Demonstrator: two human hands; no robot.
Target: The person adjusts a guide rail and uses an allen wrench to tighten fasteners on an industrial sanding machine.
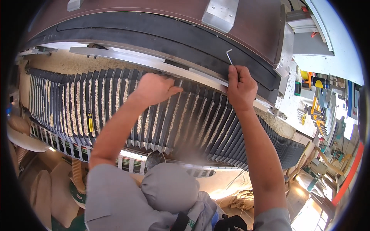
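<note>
My right hand [242, 87] is closed around the lower end of an L-shaped hex key [229, 56]. Its bent end points up over the dark machine edge. My left hand [156, 89] is pinched closed over the top of the black pleated bellows [154, 115]. A small shiny metal piece [180, 82] shows at its fingertips; whether the fingers grip it I cannot tell. Wood chips fill the bellows' folds. A yellow-handled screwdriver [90, 122] lies across the folds, left of my left forearm.
A metal rail [142, 60] runs behind the bellows along the machine bed [146, 32]. A metal block [220, 15] juts from the brown panel. Several hand tools [318, 115] lie on the right. A ribbed hose [78, 176] and a cable chain [63, 145] sit at the lower left.
</note>
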